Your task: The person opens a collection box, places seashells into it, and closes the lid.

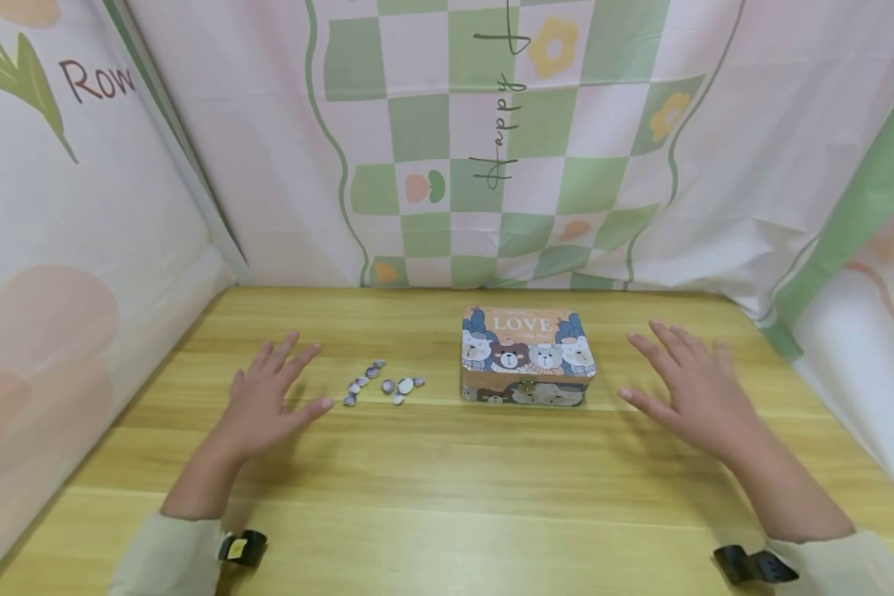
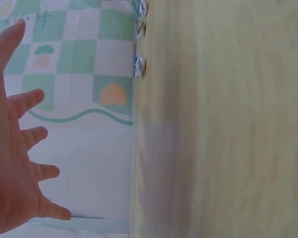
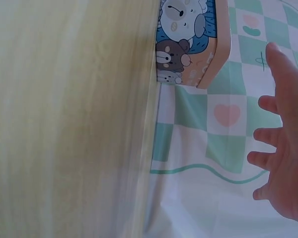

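Observation:
Fingers spread, my left hand (image 1: 264, 407) hovers over the table to the left of several small purple-and-white shells (image 1: 362, 382), which look like seashells and lie in two loose groups. My right hand (image 1: 696, 397) is also spread, held in the air to the right of a tin box (image 1: 525, 356). That box has a closed lid printed with bears and the word LOVE, and a small clasp on its front. Neither hand touches anything. In the left wrist view the left palm (image 2: 12, 168) shows bare; in the right wrist view the right hand (image 3: 288, 144) holds nothing, with the box (image 3: 188, 44) beyond it.
The wooden table (image 1: 432, 497) bears the shells and the box. A curtain (image 1: 521, 149) with green checks hangs behind its far edge, and printed cloth (image 1: 67, 273) walls in the left side. Dark straps (image 1: 242, 548) sit at both wrists.

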{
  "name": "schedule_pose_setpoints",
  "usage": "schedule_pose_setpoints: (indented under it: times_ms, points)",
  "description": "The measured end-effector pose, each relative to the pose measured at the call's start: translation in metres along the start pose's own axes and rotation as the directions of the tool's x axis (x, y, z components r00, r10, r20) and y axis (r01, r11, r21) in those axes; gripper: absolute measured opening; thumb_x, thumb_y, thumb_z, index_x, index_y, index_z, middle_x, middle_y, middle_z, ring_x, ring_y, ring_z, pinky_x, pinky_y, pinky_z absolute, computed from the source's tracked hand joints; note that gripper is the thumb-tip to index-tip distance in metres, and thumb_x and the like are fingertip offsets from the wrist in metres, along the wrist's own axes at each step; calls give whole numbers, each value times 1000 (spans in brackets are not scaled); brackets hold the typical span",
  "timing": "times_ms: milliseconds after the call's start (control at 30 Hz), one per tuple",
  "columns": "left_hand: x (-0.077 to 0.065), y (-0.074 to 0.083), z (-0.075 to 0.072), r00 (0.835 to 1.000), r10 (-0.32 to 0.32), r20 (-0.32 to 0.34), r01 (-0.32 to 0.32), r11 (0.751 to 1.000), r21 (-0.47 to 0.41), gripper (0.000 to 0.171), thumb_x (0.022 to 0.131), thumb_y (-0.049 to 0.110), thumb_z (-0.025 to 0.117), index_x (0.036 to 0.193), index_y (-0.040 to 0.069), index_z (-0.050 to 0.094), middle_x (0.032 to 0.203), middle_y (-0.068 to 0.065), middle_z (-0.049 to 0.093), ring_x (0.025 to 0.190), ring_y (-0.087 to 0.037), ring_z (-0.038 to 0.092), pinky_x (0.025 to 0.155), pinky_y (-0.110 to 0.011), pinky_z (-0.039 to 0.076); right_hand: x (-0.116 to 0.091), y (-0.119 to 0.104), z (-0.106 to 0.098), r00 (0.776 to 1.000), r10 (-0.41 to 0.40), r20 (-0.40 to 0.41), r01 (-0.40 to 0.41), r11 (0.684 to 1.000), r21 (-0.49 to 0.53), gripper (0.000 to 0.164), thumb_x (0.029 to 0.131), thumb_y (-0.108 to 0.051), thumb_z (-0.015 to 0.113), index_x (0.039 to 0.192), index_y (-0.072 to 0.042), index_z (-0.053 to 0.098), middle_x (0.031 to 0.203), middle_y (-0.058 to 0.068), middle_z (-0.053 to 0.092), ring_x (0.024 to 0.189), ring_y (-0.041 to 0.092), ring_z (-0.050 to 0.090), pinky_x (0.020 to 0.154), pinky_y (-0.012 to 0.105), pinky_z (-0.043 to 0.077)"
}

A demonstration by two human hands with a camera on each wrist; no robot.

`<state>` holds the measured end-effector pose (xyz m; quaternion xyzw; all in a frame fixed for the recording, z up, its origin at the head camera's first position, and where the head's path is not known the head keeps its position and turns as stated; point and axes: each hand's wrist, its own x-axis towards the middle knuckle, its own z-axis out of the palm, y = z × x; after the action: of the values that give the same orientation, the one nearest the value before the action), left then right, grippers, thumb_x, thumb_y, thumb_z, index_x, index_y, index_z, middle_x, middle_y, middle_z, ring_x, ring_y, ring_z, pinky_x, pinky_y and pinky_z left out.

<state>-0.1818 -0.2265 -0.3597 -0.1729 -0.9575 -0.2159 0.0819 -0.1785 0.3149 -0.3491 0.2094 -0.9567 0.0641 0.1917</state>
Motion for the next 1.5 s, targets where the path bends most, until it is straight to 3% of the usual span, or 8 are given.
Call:
schedule_pose_setpoints:
  times_ms: [200,400,800,1100,1300,1500]
  points:
    - [3,3,7,999,36,-18,-38,995,-89,73,92,48,60,152,17,34,161,-13,12,143,-49,7,101,-79,8,2,-7,1,996,-62,-64,67,995,79,76,85,-45,71,142,-2,43,146,30,36,129,52,34,109,69,11]
    - [4,6,13,998,56,-15,-58,976,-211,70,92,43,62,151,16,36,162,-11,13,144,-45,9,100,-78,15,6,-19,1,995,-48,-90,62,986,154,75,78,-37,80,135,0,50,142,29,41,121,53,41,99,68,30]
    - [8,18,20,998,64,-7,-63,947,-315,69,92,40,64,151,17,37,161,-7,15,144,-43,15,99,-77,21,7,-36,7,997,-11,-82,34,959,281,62,81,-25,79,130,1,54,139,29,45,123,53,40,98,69,32]
    - [13,29,23,997,80,1,-74,929,-363,67,92,42,64,150,19,39,161,-4,17,144,-39,17,101,-75,22,8,-47,5,992,53,-111,-13,941,339,53,80,-21,81,125,-2,59,130,22,54,118,45,47,93,66,38]
    - [16,34,28,996,93,-12,-91,922,-376,67,90,42,67,149,22,41,160,-4,21,143,-39,20,101,-74,23,8,-59,6,989,131,-62,-95,907,411,45,83,-17,78,121,-2,61,119,17,59,105,36,56,87,59,46]
    - [22,39,33,992,120,-28,-121,907,-404,65,89,40,70,146,22,45,158,-6,26,141,-39,25,103,-71,25,9,-66,8,981,189,47,-187,847,498,38,88,-20,74,118,-1,62,114,16,62,100,36,62,88,53,50]
